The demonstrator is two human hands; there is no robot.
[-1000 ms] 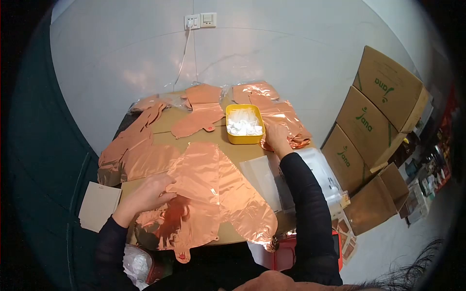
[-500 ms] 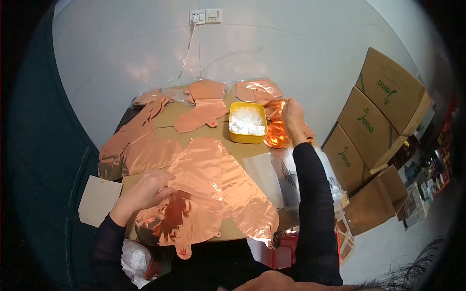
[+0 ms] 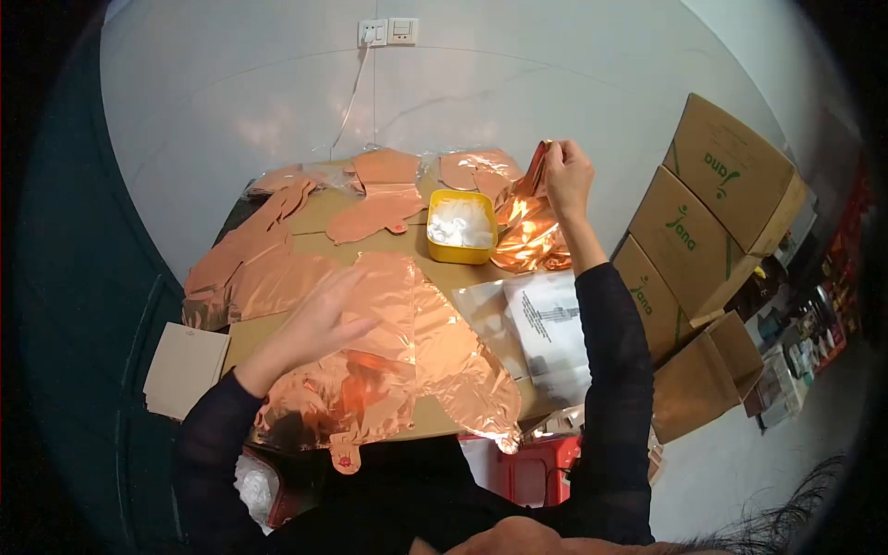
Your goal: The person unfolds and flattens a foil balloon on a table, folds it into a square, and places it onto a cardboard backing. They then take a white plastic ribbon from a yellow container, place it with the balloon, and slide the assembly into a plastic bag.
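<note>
A large rose-gold foil balloon [image 3: 379, 324] lies flat across the front of the table, its small tab hanging over the near edge. My left hand [image 3: 319, 319] is over its left part, fingers spread, with nothing in them. At the back right, my right hand [image 3: 567, 176] pinches the raised upper edge of another shiny foil balloon [image 3: 532, 227], whose lower part bunches beside the yellow tub [image 3: 462, 256]. White pieces and clear strips fill the tub.
Flat foil balloons [image 3: 250, 273] are stacked at left and along the back. Clear plastic bags with printing [image 3: 546, 324] lie at right, pale cards [image 3: 187, 368] at the left edge. Cardboard boxes [image 3: 684, 231] stand to the right, and a red stool [image 3: 546, 462] is below the table.
My right hand has risen, lifting the edge of the shiny balloon higher. My left hand has shifted up and right over the flat balloon, its fingers stretching out. The view has shifted slightly.
</note>
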